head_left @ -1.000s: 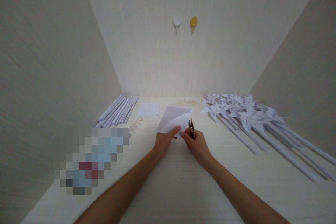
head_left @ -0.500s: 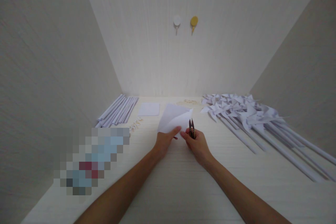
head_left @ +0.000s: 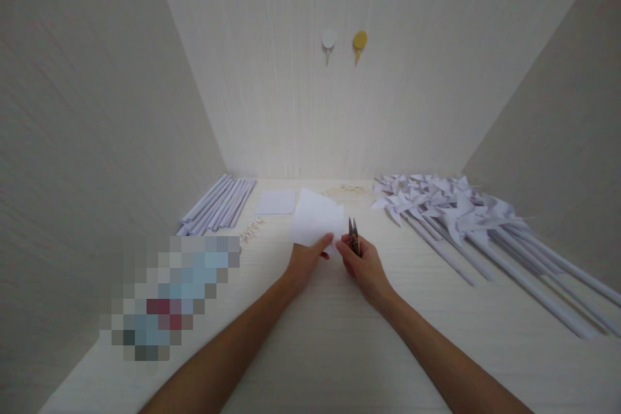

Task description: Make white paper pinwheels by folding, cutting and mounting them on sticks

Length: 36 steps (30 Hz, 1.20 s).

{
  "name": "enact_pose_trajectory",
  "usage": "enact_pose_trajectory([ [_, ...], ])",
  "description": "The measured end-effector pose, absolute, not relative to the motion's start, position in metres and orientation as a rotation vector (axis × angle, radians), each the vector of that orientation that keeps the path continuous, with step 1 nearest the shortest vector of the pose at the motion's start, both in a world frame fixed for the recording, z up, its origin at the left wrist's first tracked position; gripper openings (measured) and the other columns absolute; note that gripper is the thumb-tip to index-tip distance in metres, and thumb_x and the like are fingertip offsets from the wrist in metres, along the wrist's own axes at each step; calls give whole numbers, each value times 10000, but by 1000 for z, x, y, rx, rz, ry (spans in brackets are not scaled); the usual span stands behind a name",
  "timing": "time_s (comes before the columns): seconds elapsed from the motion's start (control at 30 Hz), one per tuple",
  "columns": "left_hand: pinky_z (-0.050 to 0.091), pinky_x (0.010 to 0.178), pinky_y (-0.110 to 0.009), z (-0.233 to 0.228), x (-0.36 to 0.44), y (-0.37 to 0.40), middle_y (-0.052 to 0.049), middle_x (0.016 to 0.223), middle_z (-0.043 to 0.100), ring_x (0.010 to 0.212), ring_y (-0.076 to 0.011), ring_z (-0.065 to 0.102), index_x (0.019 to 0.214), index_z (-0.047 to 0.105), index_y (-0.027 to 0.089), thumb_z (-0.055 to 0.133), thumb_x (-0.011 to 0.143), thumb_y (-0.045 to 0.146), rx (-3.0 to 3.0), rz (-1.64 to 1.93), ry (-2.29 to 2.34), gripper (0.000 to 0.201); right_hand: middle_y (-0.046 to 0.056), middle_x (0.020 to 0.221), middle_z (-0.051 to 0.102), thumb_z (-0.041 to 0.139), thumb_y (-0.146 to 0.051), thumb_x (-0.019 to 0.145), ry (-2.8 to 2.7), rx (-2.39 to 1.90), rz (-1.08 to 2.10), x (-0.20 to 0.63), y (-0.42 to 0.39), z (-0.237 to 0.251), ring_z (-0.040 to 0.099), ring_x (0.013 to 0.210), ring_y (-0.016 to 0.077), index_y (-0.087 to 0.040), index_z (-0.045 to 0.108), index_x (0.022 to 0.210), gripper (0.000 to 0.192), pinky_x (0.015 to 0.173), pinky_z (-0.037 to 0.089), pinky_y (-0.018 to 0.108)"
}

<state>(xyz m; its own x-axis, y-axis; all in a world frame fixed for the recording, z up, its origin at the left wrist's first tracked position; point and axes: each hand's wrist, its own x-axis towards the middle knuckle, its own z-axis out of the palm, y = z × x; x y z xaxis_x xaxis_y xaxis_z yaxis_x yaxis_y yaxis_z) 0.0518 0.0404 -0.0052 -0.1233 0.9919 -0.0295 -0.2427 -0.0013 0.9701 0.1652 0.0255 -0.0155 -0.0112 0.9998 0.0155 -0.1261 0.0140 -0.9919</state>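
My left hand [head_left: 305,263] pinches the near edge of a folded white paper sheet [head_left: 315,222] and holds it up off the pale table [head_left: 339,343]. My right hand [head_left: 365,266] grips small dark thread snips [head_left: 354,237], blades pointing up, right beside the paper's right edge. The two hands almost touch at the fingertips.
White paper tubes [head_left: 218,204] lie at the back left, next to a stack of white square sheets [head_left: 275,202] and some small pale pins [head_left: 251,229]. Several finished white pinwheels on sticks [head_left: 456,207] lie at the right. A blurred patch [head_left: 167,297] covers the left. Two hooks [head_left: 343,42] hang on the wall.
The paper has been folded or turned more upright: its right point has drawn in toward the left. Both hands stay nearly in place.
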Motion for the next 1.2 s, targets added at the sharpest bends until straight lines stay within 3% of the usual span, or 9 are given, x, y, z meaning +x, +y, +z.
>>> enact_pose_trajectory([
  [0.13,471,523,-242,-8,49,46,-36,766,643,666,-148,589,724,608,165,664,571,288,865,1539,1159,204,-88,471,345,474,-513,735,-1113,-937,1457,164,22,-12,268,374,55,-174,514,819,351,361,163,206],
  [0.27,480,584,-245,-8,46,49,-34,757,632,687,-143,598,756,602,163,663,577,272,705,1610,1083,218,-82,476,367,487,-489,737,-1185,-946,1537,159,16,-10,290,367,46,-153,531,804,345,358,169,203],
  [1.2,474,511,-202,-7,48,46,-10,645,646,592,-124,619,747,592,136,647,621,254,679,1507,932,182,-102,400,363,516,-424,687,-1192,-1067,1573,156,16,-9,269,276,18,-149,517,682,275,289,136,175],
])
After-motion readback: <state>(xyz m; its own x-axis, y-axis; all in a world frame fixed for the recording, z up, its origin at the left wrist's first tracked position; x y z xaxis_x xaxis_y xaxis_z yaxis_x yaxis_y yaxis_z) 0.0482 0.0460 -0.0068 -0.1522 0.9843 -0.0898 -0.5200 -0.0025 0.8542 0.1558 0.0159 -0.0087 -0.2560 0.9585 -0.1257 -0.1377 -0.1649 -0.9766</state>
